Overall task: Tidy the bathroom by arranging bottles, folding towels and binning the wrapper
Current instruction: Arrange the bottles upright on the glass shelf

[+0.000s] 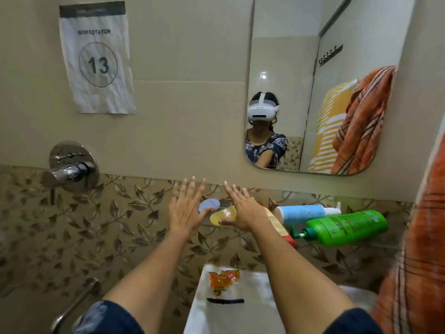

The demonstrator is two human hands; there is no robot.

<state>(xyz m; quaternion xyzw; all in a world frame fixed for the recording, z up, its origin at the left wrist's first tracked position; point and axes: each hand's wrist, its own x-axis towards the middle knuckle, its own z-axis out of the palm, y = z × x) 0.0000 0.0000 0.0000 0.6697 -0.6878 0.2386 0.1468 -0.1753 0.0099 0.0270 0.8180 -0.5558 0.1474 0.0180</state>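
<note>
Both my arms reach forward to a glass shelf (212,225) on the wall. My left hand (186,208) and my right hand (243,209) are held flat with straight, spread fingers and grip nothing. Between them lie a pale blue round lid (209,205) and a yellow bottle (222,215); my right thumb touches the yellow bottle. To the right lie a red bottle (279,224), a white and blue pump bottle (305,213) and a green pump bottle (346,227), all on their sides. An orange wrapper (222,279) lies on the white cistern lid (255,309) below.
An orange striped towel (419,261) hangs at the right edge; the mirror (289,56) shows it beside a yellow striped towel. A chrome tap (69,168) juts from the wall at left, with a chrome rail (77,302) lower left. A workstation sign (96,59) hangs above.
</note>
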